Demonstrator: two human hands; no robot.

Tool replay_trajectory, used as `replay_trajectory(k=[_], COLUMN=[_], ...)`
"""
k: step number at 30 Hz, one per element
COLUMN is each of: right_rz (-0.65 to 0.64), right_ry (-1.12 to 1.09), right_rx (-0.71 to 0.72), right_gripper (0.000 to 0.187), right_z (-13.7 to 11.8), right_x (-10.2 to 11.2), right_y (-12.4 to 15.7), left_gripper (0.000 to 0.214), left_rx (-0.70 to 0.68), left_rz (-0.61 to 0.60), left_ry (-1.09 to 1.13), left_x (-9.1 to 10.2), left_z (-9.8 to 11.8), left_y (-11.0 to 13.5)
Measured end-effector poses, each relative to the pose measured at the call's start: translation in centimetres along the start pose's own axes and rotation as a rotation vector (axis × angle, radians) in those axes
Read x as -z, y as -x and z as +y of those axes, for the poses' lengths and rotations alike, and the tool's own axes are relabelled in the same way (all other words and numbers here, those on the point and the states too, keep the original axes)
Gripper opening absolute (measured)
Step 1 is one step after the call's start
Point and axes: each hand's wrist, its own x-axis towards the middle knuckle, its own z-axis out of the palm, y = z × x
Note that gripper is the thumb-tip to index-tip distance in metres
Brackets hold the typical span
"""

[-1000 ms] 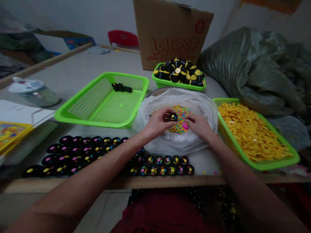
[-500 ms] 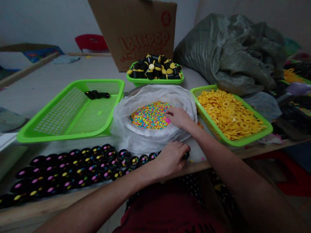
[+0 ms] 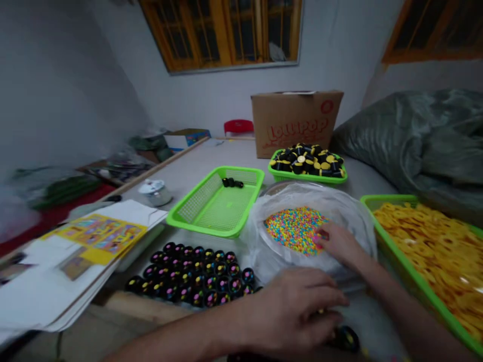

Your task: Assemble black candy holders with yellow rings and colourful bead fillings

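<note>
White plastic bag [image 3: 350, 226] lining a round bowl, heaped in the middle with tiny candy beads [image 3: 294, 230] in pink, yellow, blue and green. Just behind it, a small green basket [image 3: 307, 179] piled with black tubes with yellow tops [image 3: 307, 163]. To its left, a larger green basket [image 3: 211, 221] holding only a few black pieces [image 3: 232, 182] at the far end. To the right, a green basket [image 3: 385, 198] full of yellow rings [image 3: 426, 241]. On the bench [image 3: 188, 156], rows of black lids dotted with beads [image 3: 192, 274]. Right hand [image 3: 341, 244] at the edge of the bead heap, fingers loose, grip wide, nothing visible in it. Left hand [image 3: 294, 306] curled low near the front, grip narrow, contents hidden, just beside a single black cap [image 3: 346, 338]. Compared with the earlier frame, view tipped upward, with a barred window [image 3: 222, 35] now showing, and left hand lower, farther from the rows.
</note>
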Motion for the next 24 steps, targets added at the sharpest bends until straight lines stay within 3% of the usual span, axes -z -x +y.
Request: replay_trajectory(k=[2,4,6,9,12,15,20,24], right_rz=[-0.072,-0.161,-0.231,-0.26,-0.218,-0.167,-0.159,-0.216], right_ry=[0.054,0.111,0.158,0.156,0.073,0.002,-0.051,-0.028], right_rx=[0.009,0.013,0.023,0.042,0.053,0.076,0.087,0.082], right_gripper=[0.011,0.014,0.016,0.022,0.027,0.028,0.022,0.022], right_z=[0.0,0.0,0.0,0.2,0.7,1.0,0.0,-0.7], right_x=[-0.4,-0.8,-1.1,-1.3,-1.5,-1.4,-0.5,0.1], right_y=[-0.2,-0.5,-0.7,-0.7,-0.6,-0.4,-0.2,-0.3], left_gripper=[0.023,0.023,0.026,0.028,0.027,0.031,0.033,0.034], left_rx=[0.147,0.45,0.818,0.999,1.065,1.064,1.003,0.967], left_rz=[0.204,0.384,0.333,0.291,0.185,0.062,-0.034,-0.022], left_ry=[-0.061,-0.244,-0.504,-0.627,-0.676,-0.72,-0.75,-0.728], left_x=[4.5,9.5,13.9,17.9,18.8,18.4,18.3,18.2], left_z=[-2.8,-7.4,-12.9,-20.6,-26.0,-29.4,-32.8,-33.6], left_y=[0.1,0.1,0.2,0.6,0.9,1.0,0.3,0.2])
